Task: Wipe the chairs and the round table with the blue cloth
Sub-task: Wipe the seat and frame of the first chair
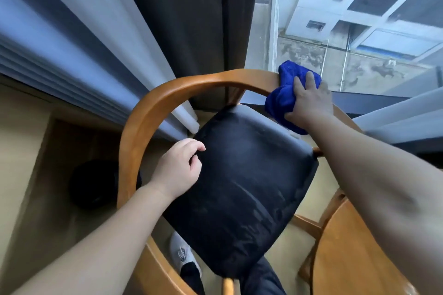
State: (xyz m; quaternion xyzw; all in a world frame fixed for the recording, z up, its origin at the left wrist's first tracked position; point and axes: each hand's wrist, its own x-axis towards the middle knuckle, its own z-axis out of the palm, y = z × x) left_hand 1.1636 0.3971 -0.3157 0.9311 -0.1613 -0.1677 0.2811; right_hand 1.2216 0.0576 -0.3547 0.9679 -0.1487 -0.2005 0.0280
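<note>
A wooden armchair with a curved honey-coloured back rail [167, 96] and a black padded leather seat [242, 184] fills the middle of the head view, seen from above. The right hand [309, 100] presses a bunched bright blue microfibre cloth [285, 98] against the far right part of the chair's curved rail, fingers clamped over the cloth so that folds of it bulge out above and below the palm. The cloth touches the rail where the rail bends down toward the right arm of the chair.

The left hand [178, 170] hovers at the left edge of the chair's black seat, just inside the rail, fingers loosely curled and parted, holding nothing; whether it touches the seat cannot be told.

To the right of the chair, at the lower edge of the view, shows part of the round wooden desk [354, 258]. Beyond the chair hang pale pleated curtains [72, 38] and a dark window frame [196, 19]. Under the chair's near edge a white shoe [182, 254] stands on the floor.
</note>
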